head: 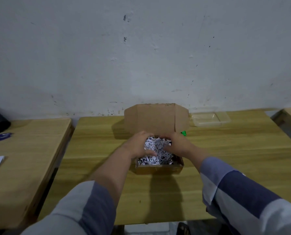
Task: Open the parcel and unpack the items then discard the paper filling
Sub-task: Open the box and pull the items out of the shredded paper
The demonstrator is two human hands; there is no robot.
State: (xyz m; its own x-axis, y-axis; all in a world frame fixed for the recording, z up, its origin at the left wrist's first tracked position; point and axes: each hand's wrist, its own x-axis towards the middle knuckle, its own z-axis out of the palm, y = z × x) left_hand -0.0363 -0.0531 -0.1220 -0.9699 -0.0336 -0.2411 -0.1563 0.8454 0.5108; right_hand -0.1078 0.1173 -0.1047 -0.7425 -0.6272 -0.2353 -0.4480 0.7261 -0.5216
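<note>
The cardboard box (159,168) sits open on the wooden table (226,150), its lid (151,119) standing upright just beyond the fingers, with shredded paper filling (156,150) inside. A clear plastic tray (210,119) lies farther right. The left hand (138,146) and right hand (178,143) curl around a clump of filling, gripping it between them.

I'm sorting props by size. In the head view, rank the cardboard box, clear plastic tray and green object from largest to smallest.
1. cardboard box, lid up
2. clear plastic tray, though it sits farther away
3. green object, mostly hidden behind the box
</note>
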